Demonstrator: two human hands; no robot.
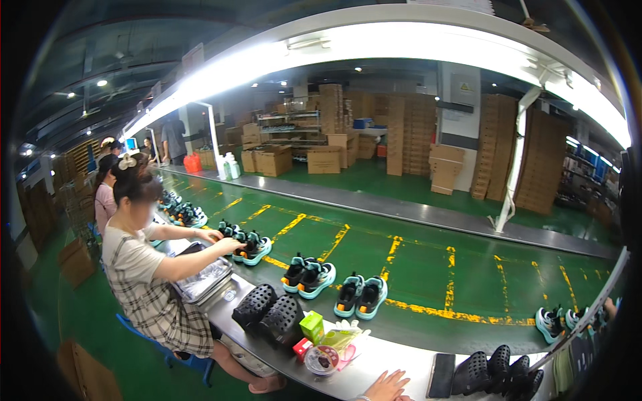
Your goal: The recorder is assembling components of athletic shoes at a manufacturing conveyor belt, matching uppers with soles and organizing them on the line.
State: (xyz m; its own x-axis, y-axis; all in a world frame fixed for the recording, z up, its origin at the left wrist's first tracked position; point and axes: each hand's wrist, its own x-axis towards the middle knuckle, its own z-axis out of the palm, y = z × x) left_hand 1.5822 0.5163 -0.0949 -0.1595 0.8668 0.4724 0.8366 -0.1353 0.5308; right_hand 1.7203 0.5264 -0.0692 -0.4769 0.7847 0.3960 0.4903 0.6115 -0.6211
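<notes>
My left hand (386,385) lies palm down on the white tabletop (394,354) at the lower edge, fingers stretched out and holding nothing. A sliver of skin shows beside it at the frame's edge; I cannot tell whether it is its thumb or my other hand. Left of the hand are a round clear container (322,359), a small red box (302,348), a green box (312,326) and a pale yellow-green package (341,337). To its right lies a flat dark rectangular object (441,376) beside black perforated clogs (472,374).
Black-and-turquoise sneakers (361,297) stand in pairs along the green conveyor belt (428,274) with yellow markings. At left, a seated co-worker (157,260) reaches to sneakers (252,248). Larger black clogs (282,322) sit nearer. Another person's hand (610,308) shows far right, past a slanted post.
</notes>
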